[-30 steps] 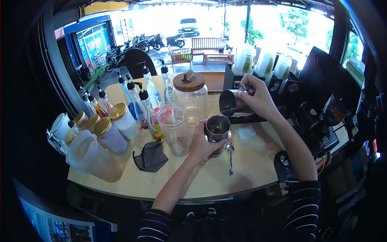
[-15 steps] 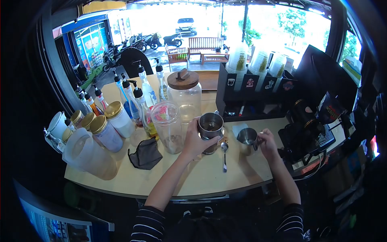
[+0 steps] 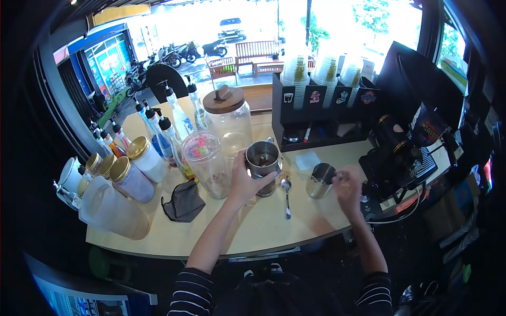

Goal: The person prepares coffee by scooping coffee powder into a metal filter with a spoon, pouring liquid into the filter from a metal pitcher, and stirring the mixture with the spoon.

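My left hand (image 3: 244, 184) wraps round a metal cup (image 3: 262, 159) with a dark content inside. Under the cup shows a brownish rounded base, partly covered by my thumb; I cannot tell whether it is a separate vessel. My right hand (image 3: 349, 194) is closed at the handle side of a metal pitcher (image 3: 318, 184), its fingers a little blurred. The pitcher looks upright and low over the counter. Between the two vessels lies a metal spoon (image 3: 287, 199), with brown crumbs near its bowl. A white napkin (image 3: 307, 160) lies behind the pitcher.
Left of my hand stand a clear plastic jar (image 3: 204, 168), a wooden-lidded glass jar (image 3: 231, 126), pump bottles (image 3: 166, 139), gold-lidded jars (image 3: 132, 179) and a plastic jug (image 3: 113, 210). A dark face mask (image 3: 183, 203) lies on the counter. Black cup rack (image 3: 327, 118) behind, coffee machine (image 3: 392, 163) right.
The view has shifted, moving the scene leftward. The pitcher has moved slightly right and nearer with my right hand, uncovering more of the napkin. My left hand keeps its hold on the cup.
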`<move>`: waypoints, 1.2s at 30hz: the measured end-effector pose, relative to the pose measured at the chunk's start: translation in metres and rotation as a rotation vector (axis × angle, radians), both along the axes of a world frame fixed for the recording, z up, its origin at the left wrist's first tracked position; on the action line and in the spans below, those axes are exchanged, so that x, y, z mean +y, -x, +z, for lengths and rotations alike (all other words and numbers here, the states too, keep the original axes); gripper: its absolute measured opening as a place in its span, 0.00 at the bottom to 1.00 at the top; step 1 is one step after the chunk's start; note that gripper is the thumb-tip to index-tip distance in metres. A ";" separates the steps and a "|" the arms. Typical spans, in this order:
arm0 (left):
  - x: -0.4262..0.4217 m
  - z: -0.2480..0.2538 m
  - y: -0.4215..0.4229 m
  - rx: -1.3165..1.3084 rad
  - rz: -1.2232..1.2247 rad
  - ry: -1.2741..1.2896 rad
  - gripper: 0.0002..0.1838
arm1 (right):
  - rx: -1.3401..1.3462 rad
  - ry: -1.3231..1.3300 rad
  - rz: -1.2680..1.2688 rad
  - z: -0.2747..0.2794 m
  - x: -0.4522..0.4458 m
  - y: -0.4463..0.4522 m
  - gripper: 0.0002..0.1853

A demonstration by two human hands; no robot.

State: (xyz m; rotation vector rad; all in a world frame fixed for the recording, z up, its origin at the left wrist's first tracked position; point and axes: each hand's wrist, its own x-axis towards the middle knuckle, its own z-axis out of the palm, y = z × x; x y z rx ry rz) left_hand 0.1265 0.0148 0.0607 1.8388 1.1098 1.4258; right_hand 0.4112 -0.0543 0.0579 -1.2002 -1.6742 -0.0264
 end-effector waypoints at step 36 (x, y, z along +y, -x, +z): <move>0.003 -0.007 -0.001 -0.056 0.014 -0.058 0.42 | -0.067 0.161 0.503 0.109 0.058 0.111 0.05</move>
